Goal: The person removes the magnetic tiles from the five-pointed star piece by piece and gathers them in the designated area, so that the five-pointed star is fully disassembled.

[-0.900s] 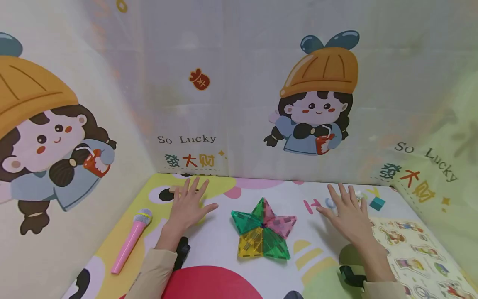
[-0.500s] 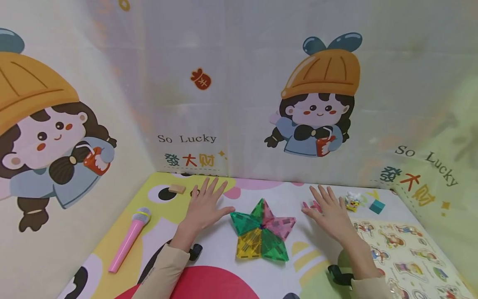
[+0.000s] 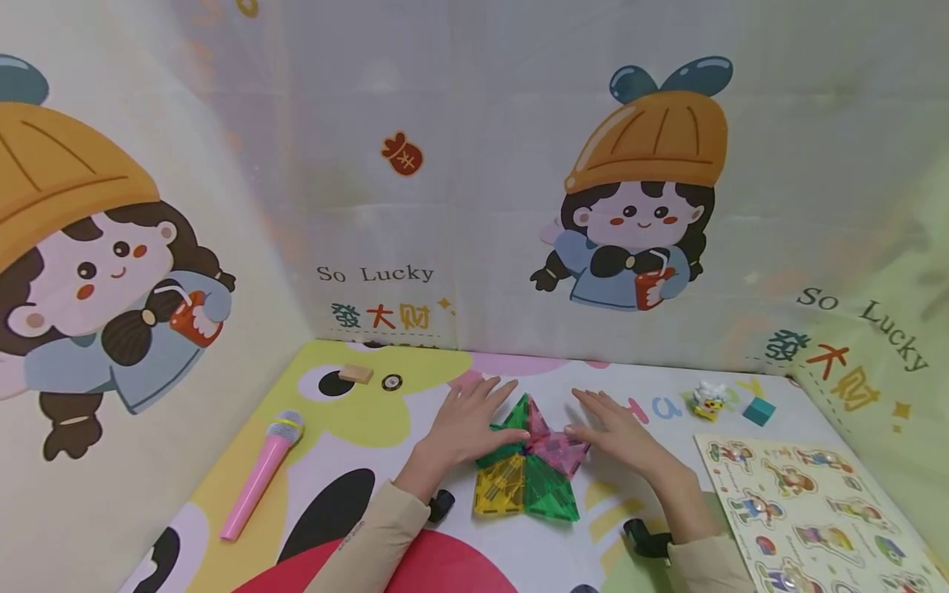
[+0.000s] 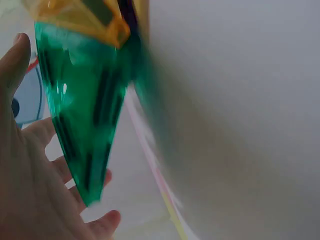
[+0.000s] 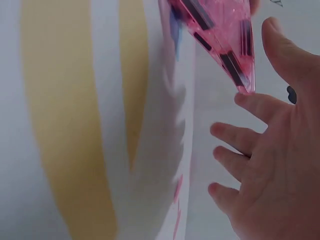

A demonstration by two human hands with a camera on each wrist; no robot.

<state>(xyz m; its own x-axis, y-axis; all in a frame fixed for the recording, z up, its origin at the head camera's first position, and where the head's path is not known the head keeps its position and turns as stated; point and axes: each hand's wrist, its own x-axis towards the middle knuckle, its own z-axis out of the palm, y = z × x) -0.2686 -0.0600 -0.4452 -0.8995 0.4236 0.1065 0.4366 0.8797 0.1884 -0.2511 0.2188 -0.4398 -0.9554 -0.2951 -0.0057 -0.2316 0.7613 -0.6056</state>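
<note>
A star of see-through magnetic tiles [image 3: 550,492] in green, pink and yellow lies on the printed tabletop. My left hand [image 3: 465,427] reaches over its left side with the fingers spread, covering part of a green point. In the left wrist view that green point [image 4: 82,95] runs between thumb and fingers, which are not curled round it. On the other side, my right hand [image 3: 621,435] is extended with fingers spread at the pink tiles. The right wrist view has the tip of a pink point [image 5: 227,42] right at a fingertip.
A pink toy microphone [image 3: 259,478] lies at the left. Behind are a small wooden block [image 3: 356,374] and a dark round disc [image 3: 392,382]. To the right sit a small white-and-yellow figurine [image 3: 709,400], a teal block [image 3: 759,411] and a picture board [image 3: 808,515].
Both hands have moved inward from either side to the star, the left going right and the right going left. The star stays in about the same place.
</note>
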